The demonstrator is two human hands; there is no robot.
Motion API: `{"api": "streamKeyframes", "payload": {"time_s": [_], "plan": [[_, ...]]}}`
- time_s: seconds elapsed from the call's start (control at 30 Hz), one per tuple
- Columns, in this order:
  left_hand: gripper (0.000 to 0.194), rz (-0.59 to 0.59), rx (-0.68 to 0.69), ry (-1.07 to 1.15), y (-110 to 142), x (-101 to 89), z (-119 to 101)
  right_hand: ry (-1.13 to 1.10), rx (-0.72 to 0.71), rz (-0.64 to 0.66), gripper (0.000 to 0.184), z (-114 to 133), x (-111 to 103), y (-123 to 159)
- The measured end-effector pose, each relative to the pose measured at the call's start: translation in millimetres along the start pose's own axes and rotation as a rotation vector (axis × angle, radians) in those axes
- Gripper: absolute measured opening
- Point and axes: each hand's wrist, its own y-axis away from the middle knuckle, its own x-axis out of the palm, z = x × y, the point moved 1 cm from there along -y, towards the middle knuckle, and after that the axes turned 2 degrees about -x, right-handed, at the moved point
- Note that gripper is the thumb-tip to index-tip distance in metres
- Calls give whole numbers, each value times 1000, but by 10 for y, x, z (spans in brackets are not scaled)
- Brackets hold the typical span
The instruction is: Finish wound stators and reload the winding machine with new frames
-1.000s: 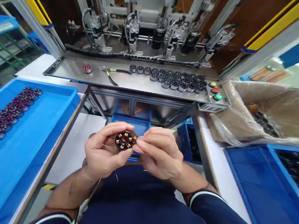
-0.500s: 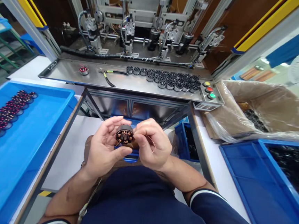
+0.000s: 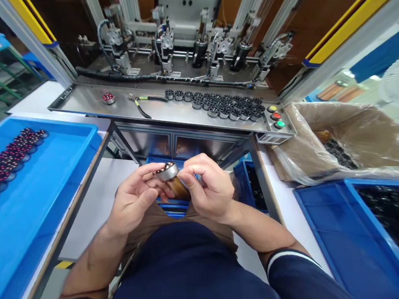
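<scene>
My left hand holds a motor stator, a round part with a silver metal rim and copper windings on its top face. It is tilted, with the rim facing me, between the fingertips of that hand. My right hand is closed in a pinch at the stator's right edge. The thin copper wire seen in its fingers in the earlier views is now too fine to make out clearly. On the steel ledge ahead lie pliers with green-black handles, a single wound stator and several dark ring-shaped parts.
A blue tray with rows of wound stators is at left. Yellow, red and green buttons sit at the ledge's right end. A plastic-lined carton and blue bins stand at right. Machine fixtures rise behind.
The stator has been turned in my left hand, so its silver rim now faces me instead of its wound face. My right hand stays pinched beside it. The view has shifted slightly.
</scene>
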Motion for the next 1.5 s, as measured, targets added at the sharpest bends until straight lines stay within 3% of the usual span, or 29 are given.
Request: {"api": "streamKeyframes", "payload": {"time_s": [0.2, 0.37, 0.47, 0.6, 0.77, 0.9, 1.0, 1.1, 1.27, 1.5], "plan": [[19, -27, 63, 161, -51, -38, -2, -42, 104, -12, 15, 13, 10, -15], [38, -139, 43, 171, -74, 0, 12, -124, 52, 20, 15, -12, -3, -21], [51, -56, -77, 121, -78, 34, 60, -89, -37, 44, 11, -38, -44, -19], [34, 51, -177, 69, -59, 46, 85, -30, -90, 98, 10, -41, -98, -20], [28, -38, -99, -25, -50, 78, 62, 10, -50, 66, 10, 0, -101, -7], [34, -122, 122, -176, -38, 126, 96, -64, 127, 8, 14, 23, -48, 41], [42, -240, 327, -408, -4, 120, 145, -239, 367, -40, 18, 13, 2, 104], [52, -258, 463, -627, 35, 94, 180, -479, 620, -44, 28, -14, 48, 177], [52, -244, 508, -758, 64, 71, 176, -696, 923, -46, 40, -60, 98, 264], [48, -279, 440, -715, 80, 44, 179, -700, 970, -64, 41, -52, 132, 259]]}}
